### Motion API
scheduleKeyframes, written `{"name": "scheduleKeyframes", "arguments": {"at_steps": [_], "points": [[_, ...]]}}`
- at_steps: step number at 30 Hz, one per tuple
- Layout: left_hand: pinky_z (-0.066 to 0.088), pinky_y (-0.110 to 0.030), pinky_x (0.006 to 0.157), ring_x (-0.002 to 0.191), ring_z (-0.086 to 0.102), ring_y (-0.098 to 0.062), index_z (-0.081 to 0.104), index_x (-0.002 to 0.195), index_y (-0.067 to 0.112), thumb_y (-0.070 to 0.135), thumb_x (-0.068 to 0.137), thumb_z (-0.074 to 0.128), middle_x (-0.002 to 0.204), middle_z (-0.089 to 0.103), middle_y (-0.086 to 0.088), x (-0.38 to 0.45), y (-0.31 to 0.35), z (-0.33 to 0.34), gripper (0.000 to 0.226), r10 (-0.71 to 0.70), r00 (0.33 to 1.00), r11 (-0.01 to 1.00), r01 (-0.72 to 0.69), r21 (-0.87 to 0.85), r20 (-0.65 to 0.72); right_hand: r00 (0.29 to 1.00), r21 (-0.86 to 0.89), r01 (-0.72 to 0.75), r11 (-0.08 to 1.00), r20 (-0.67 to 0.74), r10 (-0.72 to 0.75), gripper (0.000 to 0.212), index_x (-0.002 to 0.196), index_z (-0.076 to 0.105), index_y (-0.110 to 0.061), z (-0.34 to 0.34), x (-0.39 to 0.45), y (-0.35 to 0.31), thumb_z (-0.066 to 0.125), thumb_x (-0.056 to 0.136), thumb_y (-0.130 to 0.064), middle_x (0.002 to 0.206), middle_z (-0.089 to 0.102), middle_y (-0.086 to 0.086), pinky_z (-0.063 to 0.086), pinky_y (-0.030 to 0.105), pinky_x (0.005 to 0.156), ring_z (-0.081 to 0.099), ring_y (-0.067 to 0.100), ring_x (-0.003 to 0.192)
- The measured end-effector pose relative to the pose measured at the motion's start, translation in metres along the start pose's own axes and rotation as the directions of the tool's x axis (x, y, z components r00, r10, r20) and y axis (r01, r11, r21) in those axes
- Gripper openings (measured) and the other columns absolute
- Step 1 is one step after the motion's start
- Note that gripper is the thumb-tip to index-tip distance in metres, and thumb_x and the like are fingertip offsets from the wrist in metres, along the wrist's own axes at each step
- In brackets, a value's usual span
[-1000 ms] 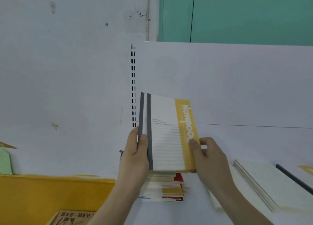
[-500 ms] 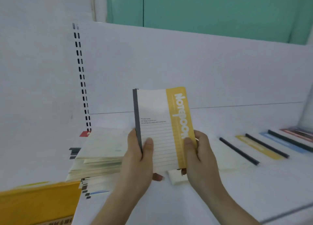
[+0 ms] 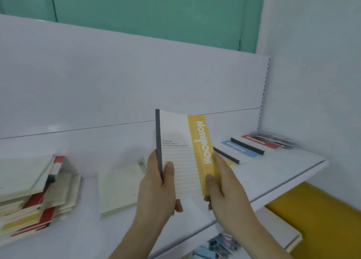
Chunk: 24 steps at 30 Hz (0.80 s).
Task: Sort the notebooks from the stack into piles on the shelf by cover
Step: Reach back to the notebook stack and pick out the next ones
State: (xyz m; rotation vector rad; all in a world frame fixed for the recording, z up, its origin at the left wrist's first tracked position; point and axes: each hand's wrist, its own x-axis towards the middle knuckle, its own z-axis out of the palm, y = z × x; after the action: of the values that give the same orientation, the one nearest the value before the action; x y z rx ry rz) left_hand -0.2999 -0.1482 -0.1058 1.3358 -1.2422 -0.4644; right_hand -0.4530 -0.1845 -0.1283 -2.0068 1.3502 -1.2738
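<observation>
Notebook (image 3: 181,157): upright at frame centre, above the shelf (image 3: 283,172).
Grip: left hand (image 3: 158,186) pinches the dark spine, right hand (image 3: 222,182) the yellow edge.
Risk: likely misfiling (blue and red piles (image 3: 252,147) sit just beside yellow, at right); stack (image 3: 33,196) leans at lower left.
Writing: "Notebook" on the yellow band; smaller print unreadable.

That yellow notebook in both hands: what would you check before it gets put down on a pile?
1. Both hands hold the yellow notebook, left hand at the spine, right hand at the yellow band: ok.
2. Cover readable: ok.
3. Matching yellow pile in view: ok, partly hidden.
4. Blue pile and red pile lie separate: ok.
5. Pile neatly squared: cannot tell.
</observation>
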Motion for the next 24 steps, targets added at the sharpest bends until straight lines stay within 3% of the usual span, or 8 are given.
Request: {"name": "scheduleKeyframes", "arguments": {"at_steps": [3, 6, 9, 14, 17, 19, 21, 24], "points": [[0.047, -0.03, 0.037, 0.04, 0.059, -0.021, 0.019, 0.146, 0.039, 0.03, 0.105, 0.037, 0.083, 0.068, 0.006, 0.004, 0.002, 0.061, 0.046, -0.003, 1.0, 0.999, 0.003, 0.047, -0.01, 0.996, -0.138, 0.072, 0.988, 0.06, -0.065, 0.062, 0.153, 0.002, -0.037, -0.046, 0.009, 0.034, 0.037, 0.102, -0.038, 0.144, 0.031, -0.012, 0.05, 0.014, 0.085, 0.051, 0.002, 0.1], [0.056, -0.035, 0.06, 0.068, 0.064, -0.006, 0.016, 0.149, 0.033, 0.032, 0.104, 0.039, 0.104, 0.065, 0.013, 0.011, -0.003, 0.111, 0.05, 0.028, 0.999, 0.984, -0.02, 0.177, -0.039, 0.974, -0.274, 0.155, 0.949, 0.203, -0.101, 0.081, 0.15, -0.018, -0.034, -0.082, 0.017, 0.066, 0.043, 0.098, -0.047, 0.142, 0.01, -0.023, 0.046, 0.017, 0.092, 0.046, 0.004, 0.111], [0.05, -0.029, 0.076, 0.098, 0.06, -0.011, 0.02, 0.153, 0.025, 0.035, 0.103, 0.043, 0.133, 0.055, 0.006, 0.016, -0.006, 0.145, 0.055, 0.04, 0.998, 0.954, -0.025, 0.298, -0.044, 0.947, -0.372, 0.224, 0.901, 0.301, -0.112, 0.088, 0.151, -0.015, -0.03, -0.109, 0.031, 0.092, 0.048, 0.095, -0.054, 0.145, 0.013, -0.013, 0.045, 0.018, 0.092, 0.043, 0.006, 0.117], [0.052, -0.032, 0.076, 0.09, 0.056, -0.014, 0.017, 0.156, 0.026, 0.043, 0.1, 0.046, 0.117, 0.043, 0.003, 0.037, -0.012, 0.167, 0.065, 0.01, 0.999, 0.877, 0.009, 0.48, -0.036, 0.902, -0.529, 0.349, 0.773, 0.412, -0.125, 0.087, 0.154, -0.007, -0.022, -0.123, 0.065, 0.125, 0.034, 0.091, -0.067, 0.15, 0.02, -0.006, 0.036, 0.023, 0.104, 0.035, 0.01, 0.127], [0.05, -0.033, 0.092, 0.111, 0.054, -0.017, 0.007, 0.159, 0.023, 0.053, 0.095, 0.052, 0.127, 0.048, 0.001, 0.051, -0.022, 0.172, 0.083, -0.025, 1.0, 0.842, 0.01, 0.54, 0.019, 0.892, -0.545, 0.386, 0.744, 0.425, -0.152, 0.091, 0.155, -0.001, -0.021, -0.118, 0.088, 0.15, 0.022, 0.085, -0.073, 0.15, 0.026, -0.005, 0.034, 0.023, 0.103, 0.037, 0.01, 0.127], [0.045, -0.03, 0.097, 0.117, 0.047, -0.015, 0.012, 0.156, 0.025, 0.069, 0.086, 0.053, 0.13, 0.047, 0.004, 0.06, -0.027, 0.173, 0.093, -0.005, 0.992, 0.763, -0.076, 0.642, 0.124, 0.888, -0.56, 0.425, 0.712, 0.409, -0.209, 0.093, 0.156, 0.004, -0.019, -0.111, 0.109, 0.17, 0.014, 0.083, -0.077, 0.147, 0.034, -0.004, 0.036, 0.025, 0.102, 0.041, 0.012, 0.124], [0.04, -0.028, 0.101, 0.12, 0.04, -0.014, 0.019, 0.155, 0.026, 0.082, 0.077, 0.05, 0.134, 0.043, 0.007, 0.071, -0.033, 0.174, 0.101, -0.032, 0.973, 0.615, -0.162, 0.772, 0.229, 0.87, -0.565, 0.462, 0.683, 0.437, -0.227, 0.101, 0.156, 0.007, -0.018, -0.104, 0.129, 0.185, 0.003, 0.078, -0.082, 0.145, 0.038, -0.003, 0.035, 0.027, 0.104, 0.043, 0.014, 0.124], [0.038, -0.029, 0.104, 0.122, 0.041, -0.017, 0.026, 0.153, 0.022, 0.078, 0.08, 0.052, 0.138, 0.044, 0.005, 0.089, -0.044, 0.178, 0.096, -0.069, 0.961, 0.474, -0.206, 0.856, 0.269, 0.841, -0.576, 0.519, 0.631, 0.477, -0.256, 0.101, 0.152, 0.028, -0.012, -0.092, 0.158, 0.201, 0.002, 0.082, -0.08, 0.137, 0.05, 0.0, 0.04, 0.03, 0.103, 0.051, 0.018, 0.121]]}}
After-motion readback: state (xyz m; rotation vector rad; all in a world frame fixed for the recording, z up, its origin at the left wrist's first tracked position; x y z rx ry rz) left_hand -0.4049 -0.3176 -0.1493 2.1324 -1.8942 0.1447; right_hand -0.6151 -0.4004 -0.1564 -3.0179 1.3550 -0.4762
